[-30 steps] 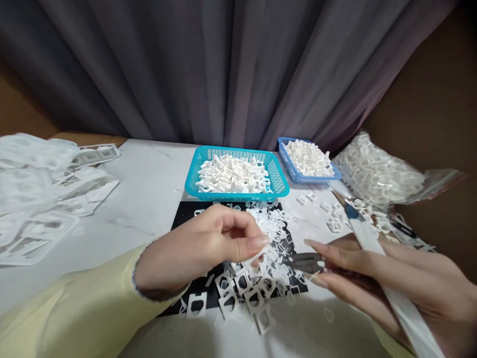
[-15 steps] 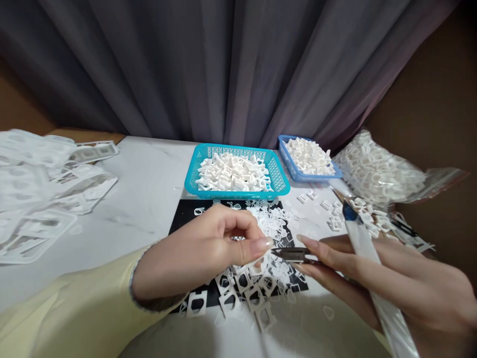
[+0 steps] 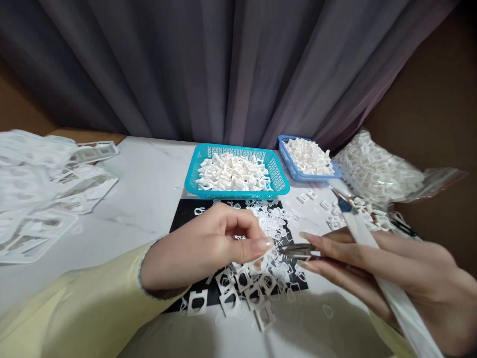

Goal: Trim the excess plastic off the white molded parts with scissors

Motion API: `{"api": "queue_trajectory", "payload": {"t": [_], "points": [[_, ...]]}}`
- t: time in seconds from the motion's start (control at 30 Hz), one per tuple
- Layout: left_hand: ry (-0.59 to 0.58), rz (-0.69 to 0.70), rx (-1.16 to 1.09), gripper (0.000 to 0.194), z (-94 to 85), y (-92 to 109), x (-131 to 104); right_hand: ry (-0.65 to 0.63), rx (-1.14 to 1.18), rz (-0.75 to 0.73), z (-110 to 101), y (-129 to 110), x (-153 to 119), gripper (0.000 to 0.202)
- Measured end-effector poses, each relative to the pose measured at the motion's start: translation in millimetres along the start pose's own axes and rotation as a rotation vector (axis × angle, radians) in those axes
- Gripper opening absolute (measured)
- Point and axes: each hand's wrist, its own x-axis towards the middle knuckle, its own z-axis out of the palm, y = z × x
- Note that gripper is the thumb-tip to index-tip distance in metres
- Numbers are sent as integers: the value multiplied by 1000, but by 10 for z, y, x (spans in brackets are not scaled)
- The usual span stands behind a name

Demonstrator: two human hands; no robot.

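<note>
My left hand [image 3: 212, 243] is closed in a pinch above the black mat [image 3: 186, 219], on a small white plastic piece mostly hidden behind thumb and finger. Just right of those fingertips, my right hand [image 3: 395, 278] grips small metal snips [image 3: 298, 250], their tips pointing left at the pinch. A long tool with a white wrapped handle [image 3: 395, 293], a blue collar and a thin pointed end also lies across the right fingers. Beneath the hands lie flat white plastic pieces with cut-out holes [image 3: 197, 303] and many thin white scraps [image 3: 274, 221].
Behind the mat stands a turquoise basket [image 3: 237, 194] of white pieces. A blue basket [image 3: 316, 177] and a clear bag [image 3: 380, 171], both full of white pieces, are at the back right. White plastic frames [image 3: 55, 233] are piled at left. Loose pieces [image 3: 335, 219] lie at right.
My right hand has shifted slightly right, drawing the snips a little away from my left fingertips. Their jaws look wider apart. The left hand has barely moved.
</note>
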Motion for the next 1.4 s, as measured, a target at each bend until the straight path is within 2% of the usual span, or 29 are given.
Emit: {"api": "queue_trajectory", "payload": {"t": [0.23, 0.43, 0.63, 1.0, 1.2, 1.4], "points": [[24, 1, 5, 17, -4, 5, -8, 26, -16, 23, 33, -28, -34, 16], [28, -19, 3, 17, 9, -2, -16, -13, -65, 3, 15, -63, -59, 15], [50, -39, -8, 17, 25, -7, 4, 51, -42, 8, 38, -66, -42, 11], [11, -29, -11, 17, 10, 5, -8, 24, 22, 1, 45, -36, -63, 20], [16, -35, -12, 17, 10, 2, -3, -31, 11, 5, 42, -32, -94, 30], [-10, -5, 45, 20, 3, 10, 3, 11, 6, -2, 61, -54, -59, 18]]}}
